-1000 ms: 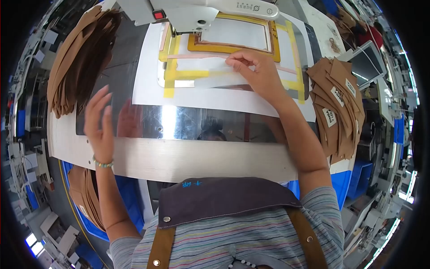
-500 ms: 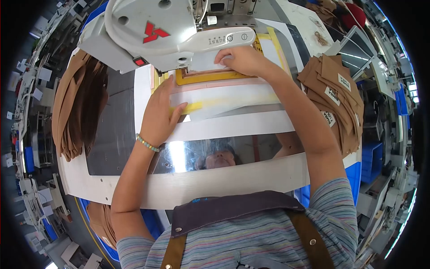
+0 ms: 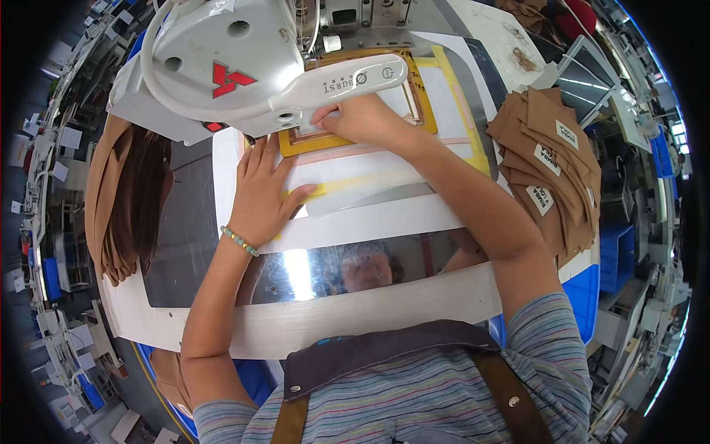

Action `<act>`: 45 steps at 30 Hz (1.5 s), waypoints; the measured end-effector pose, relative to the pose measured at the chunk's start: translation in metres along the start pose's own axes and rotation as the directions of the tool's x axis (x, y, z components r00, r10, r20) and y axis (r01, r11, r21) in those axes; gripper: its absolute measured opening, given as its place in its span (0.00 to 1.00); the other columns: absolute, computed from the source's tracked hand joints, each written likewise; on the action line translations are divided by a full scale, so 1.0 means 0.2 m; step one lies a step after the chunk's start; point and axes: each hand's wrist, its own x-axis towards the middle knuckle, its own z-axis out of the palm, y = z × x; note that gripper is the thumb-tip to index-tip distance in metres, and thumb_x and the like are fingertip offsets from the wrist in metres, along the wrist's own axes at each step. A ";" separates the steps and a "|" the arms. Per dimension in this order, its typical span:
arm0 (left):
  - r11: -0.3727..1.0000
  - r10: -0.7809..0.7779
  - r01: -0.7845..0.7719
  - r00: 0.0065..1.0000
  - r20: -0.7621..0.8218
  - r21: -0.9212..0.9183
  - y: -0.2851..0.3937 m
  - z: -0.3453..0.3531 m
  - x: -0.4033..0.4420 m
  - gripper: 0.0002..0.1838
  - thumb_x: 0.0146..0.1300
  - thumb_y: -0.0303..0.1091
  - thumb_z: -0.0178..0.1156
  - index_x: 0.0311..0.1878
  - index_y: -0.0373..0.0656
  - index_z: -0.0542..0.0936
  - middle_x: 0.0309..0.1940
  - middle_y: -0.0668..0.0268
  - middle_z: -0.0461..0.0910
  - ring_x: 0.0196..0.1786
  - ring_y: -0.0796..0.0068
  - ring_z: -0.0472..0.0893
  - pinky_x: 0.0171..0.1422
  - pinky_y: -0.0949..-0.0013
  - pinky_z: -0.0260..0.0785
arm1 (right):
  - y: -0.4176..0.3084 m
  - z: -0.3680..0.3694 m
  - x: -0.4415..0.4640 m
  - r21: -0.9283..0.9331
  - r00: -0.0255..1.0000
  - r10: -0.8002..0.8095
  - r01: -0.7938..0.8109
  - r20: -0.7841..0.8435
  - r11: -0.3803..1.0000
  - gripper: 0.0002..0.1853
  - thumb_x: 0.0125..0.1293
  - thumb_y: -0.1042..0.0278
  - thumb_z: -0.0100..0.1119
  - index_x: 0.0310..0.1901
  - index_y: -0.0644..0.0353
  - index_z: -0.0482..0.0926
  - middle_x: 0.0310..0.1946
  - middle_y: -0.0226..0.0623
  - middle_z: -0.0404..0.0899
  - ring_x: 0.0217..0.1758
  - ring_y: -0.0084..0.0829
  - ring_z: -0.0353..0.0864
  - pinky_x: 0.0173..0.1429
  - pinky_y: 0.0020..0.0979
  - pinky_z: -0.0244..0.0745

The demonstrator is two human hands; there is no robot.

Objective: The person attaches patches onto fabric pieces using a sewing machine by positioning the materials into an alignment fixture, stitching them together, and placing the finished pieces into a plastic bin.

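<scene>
Head view, step in hand: you seem to be at a steadying and placing step, working at the yellow frame [image 3: 314, 143] on the layered white sheet [image 3: 355, 224], close under the machine head [image 3: 214, 70].
Left grip: your left grip [image 3: 262, 189] is released, palm down with fingers spread over the left part of the layers; the fingertips reach just beside the frame's left end, and the thumb lies by the yellow tape [image 3: 325, 187].
Right grip: your right grip [image 3: 361, 124] is curled above the frame's near bar, thumb and forefinger drawn together over its opening; whether you pinch anything there, I cannot tell.
Yellow frame: it lies on the taped layers in front of you, just beyond the pink strip [image 3: 340, 154], and the white machine arm [image 3: 347, 80] hides part of it.
Next move: in my judgement it calls for light pressure from your left palm so the layers do not creep, small fingertip adjustments from your right, and both kept clear of the head.
Brown pieces: one labelled pile [image 3: 543, 159] fans out to your right, another pile [image 3: 118, 200] lies to your left, both apart from your hands.
Desk: its pale front edge [image 3: 370, 307] runs before you, with a shiny plate [image 3: 333, 277] between it and the sheet.
</scene>
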 end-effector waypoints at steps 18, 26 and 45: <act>0.997 -0.033 0.034 0.999 -0.003 0.069 0.01 0.01 0.00 0.35 0.76 0.55 0.54 0.75 0.37 0.71 0.80 0.43 0.60 0.84 0.44 0.52 0.87 0.46 0.40 | 0.01 -0.65 -0.15 -0.390 0.919 0.184 -0.036 0.349 0.920 0.03 0.60 0.73 0.66 0.33 0.63 0.87 0.29 0.35 0.87 0.34 0.25 0.84 0.39 0.31 0.76; 0.995 -0.011 0.018 0.997 -0.074 0.094 0.00 0.04 0.01 0.37 0.76 0.61 0.52 0.72 0.37 0.75 0.77 0.43 0.64 0.83 0.44 0.56 0.86 0.48 0.43 | -0.05 -0.58 -0.07 -0.623 0.856 0.359 -0.056 0.371 0.780 0.06 0.58 0.79 0.61 0.34 0.60 0.86 0.29 0.36 0.86 0.34 0.31 0.85 0.37 0.35 0.76; 1.000 -0.002 0.003 0.992 -0.130 0.011 -0.01 0.07 -0.01 0.33 0.74 0.59 0.56 0.67 0.39 0.79 0.78 0.44 0.64 0.81 0.45 0.59 0.85 0.47 0.45 | -0.21 -0.43 -0.02 -0.301 0.990 0.123 -0.096 0.071 0.949 0.11 0.70 0.70 0.55 0.45 0.64 0.86 0.43 0.45 0.87 0.50 0.40 0.88 0.55 0.38 0.82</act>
